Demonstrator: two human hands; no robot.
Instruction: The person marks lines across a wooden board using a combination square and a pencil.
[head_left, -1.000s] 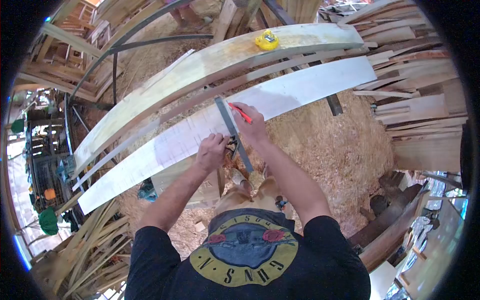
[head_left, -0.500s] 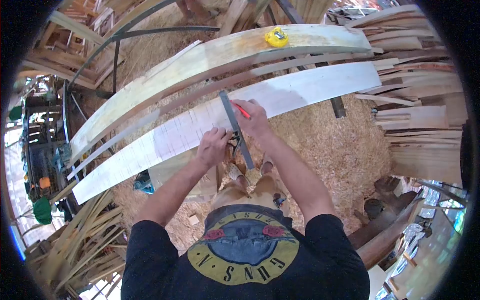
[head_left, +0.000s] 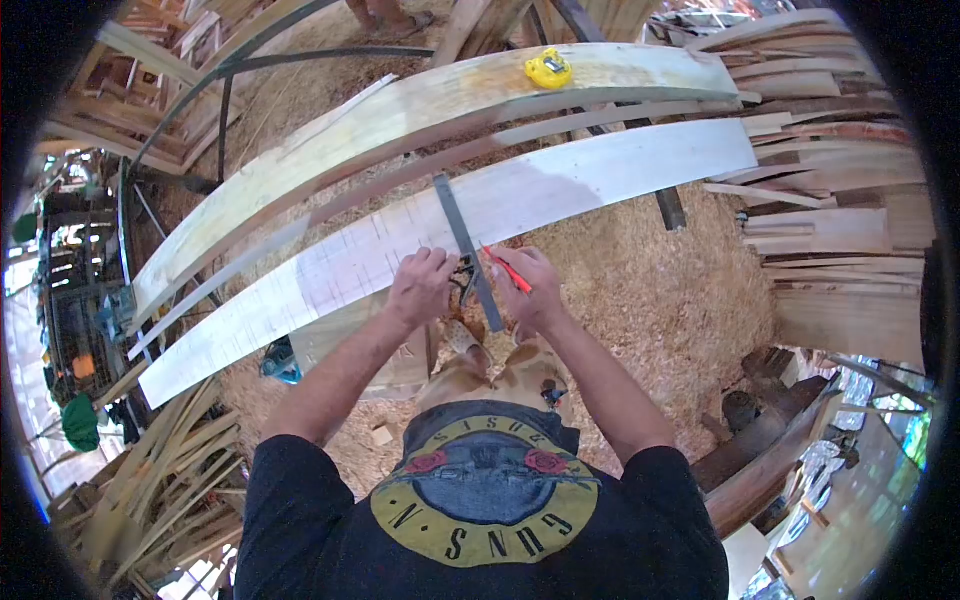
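A combination square's steel blade lies across the pale curved board, its lower end reaching past the near edge. My left hand is closed around the dark head of the square at that edge. To the right of the blade, my right hand grips a red pencil, its tip by the blade near the board's near edge. Several thin pencil lines run across the board left of the square.
Behind it lie a narrow strip and a thicker curved plank carrying a yellow tape measure. Stacked boards are at the right, loose offcuts at lower left. Wood shavings cover the ground. Another person's feet show at the top.
My right hand has drawn the pencil toward me along the blade, from mid-board to the near edge. My left hand stays on the square. The whole view has shifted slightly.
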